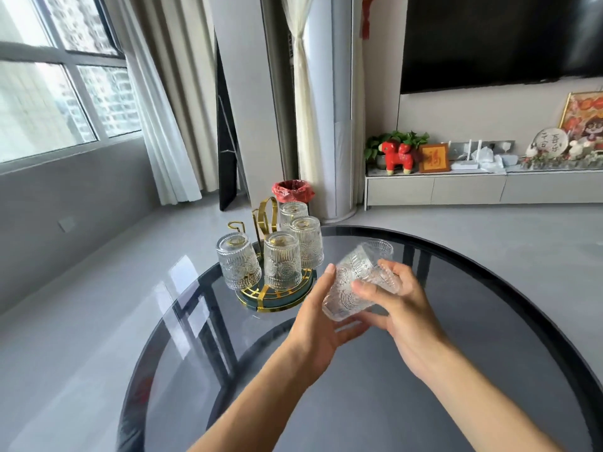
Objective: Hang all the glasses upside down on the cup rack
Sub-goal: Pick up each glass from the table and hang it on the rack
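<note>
Glass [354,285] tilted, rim toward viewer, between both hands.

Clear ribbed glass, gold wire, dark green base.

We see four glasses [282,260] on the cup rack [263,220], all colourless with vertical ribbing above a band of round medallion embossing; the held glass [354,285] carries the same pattern. The rack's wires are gold over what looks like a dark green base, though glare blurs it. The table [359,386] is smoky grey glass with a black rim.
</note>
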### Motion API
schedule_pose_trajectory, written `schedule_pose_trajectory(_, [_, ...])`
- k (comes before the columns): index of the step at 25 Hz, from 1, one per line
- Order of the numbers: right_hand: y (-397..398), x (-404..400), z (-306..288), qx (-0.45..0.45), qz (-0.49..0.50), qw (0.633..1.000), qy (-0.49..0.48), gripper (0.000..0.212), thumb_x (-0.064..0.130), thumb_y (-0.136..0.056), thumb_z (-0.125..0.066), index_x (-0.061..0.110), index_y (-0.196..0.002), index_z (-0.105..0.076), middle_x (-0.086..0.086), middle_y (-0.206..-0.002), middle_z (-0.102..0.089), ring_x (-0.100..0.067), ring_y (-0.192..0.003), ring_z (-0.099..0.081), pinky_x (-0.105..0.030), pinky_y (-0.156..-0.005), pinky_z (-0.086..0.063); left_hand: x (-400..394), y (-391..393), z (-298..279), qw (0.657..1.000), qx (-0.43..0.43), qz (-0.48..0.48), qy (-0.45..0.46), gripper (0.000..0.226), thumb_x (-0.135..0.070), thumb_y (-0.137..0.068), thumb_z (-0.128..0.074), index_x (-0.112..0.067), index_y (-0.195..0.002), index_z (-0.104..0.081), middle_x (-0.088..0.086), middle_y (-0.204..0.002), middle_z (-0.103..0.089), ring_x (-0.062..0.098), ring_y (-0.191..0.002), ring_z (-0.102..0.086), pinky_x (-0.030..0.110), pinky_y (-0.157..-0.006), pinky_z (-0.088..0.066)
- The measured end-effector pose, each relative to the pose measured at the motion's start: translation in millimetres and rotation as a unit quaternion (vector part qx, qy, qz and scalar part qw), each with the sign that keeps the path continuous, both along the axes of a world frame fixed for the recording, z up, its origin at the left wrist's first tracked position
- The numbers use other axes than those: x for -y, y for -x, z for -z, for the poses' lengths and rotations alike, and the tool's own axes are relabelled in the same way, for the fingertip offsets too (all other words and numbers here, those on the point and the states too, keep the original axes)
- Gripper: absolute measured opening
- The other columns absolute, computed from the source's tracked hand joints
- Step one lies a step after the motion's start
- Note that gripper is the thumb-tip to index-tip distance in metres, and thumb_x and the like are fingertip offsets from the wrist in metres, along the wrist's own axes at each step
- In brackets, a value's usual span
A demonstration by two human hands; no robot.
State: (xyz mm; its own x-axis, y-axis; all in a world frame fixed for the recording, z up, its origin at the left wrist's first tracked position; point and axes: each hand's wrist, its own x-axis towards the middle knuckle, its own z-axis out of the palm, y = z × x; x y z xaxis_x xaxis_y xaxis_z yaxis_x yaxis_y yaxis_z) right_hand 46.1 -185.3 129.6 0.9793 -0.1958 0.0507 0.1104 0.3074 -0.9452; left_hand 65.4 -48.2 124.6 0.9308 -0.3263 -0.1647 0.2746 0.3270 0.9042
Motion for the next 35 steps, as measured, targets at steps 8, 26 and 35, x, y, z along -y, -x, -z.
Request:
schedule_pose_trajectory(8, [-50.7, -87.2, -58.7, 0.023, -0.141, 0.962, 0.231, 0.088, 0.058, -0.06, -0.079, 0.031, -0.137, -0.047, 0.01, -0.13, -0.059, -0.011, -0.118, -0.058, -0.043, -0.1, -0.048, -101.4, -27.2, -49.1, 0.984, 0.125, -0.121, 0.029, 0.056, -0.052, -0.081, -0.067, -0.025, -0.13, -0.059, 0.005, -0.124, -0.071, 0.033, -0.111, -0.069, 0.041, -0.087, -0.058])
schedule_pose_trajectory(26, [-229.6, -129.8, -74.2, 0.045, -0.039, 0.774, 0.63, 0.064, 0.062, -0.086, -0.054, 0.03, -0.141, -0.045, -0.007, -0.142, -0.053, -0.03, -0.124, -0.051, -0.034, -0.085, -0.036, -215.7, -189.7, -73.2, 0.89, 0.248, -0.334, -0.185, 0.087, -0.033, -0.061, -0.091, -0.015, -0.136, -0.052, 0.005, -0.127, -0.063, 0.009, -0.099, -0.065, 0.006, -0.077, -0.051])
schedule_pose_trajectory(35, [-234.5, -126.3, -73.3, 0.057, -0.021, 0.752, 0.656, 0.055, 0.063, -0.083, -0.055, 0.028, -0.127, -0.056, -0.007, -0.127, -0.062, -0.03, -0.11, -0.058, -0.04, -0.087, -0.047, -181.9, -220.6, -70.0, 0.839, 0.208, -0.217, -0.454, 0.084, -0.013, -0.057, -0.091, -0.014, -0.134, -0.056, 0.009, -0.118, -0.066, 0.02, -0.098, -0.059, 0.027, -0.081, -0.046])
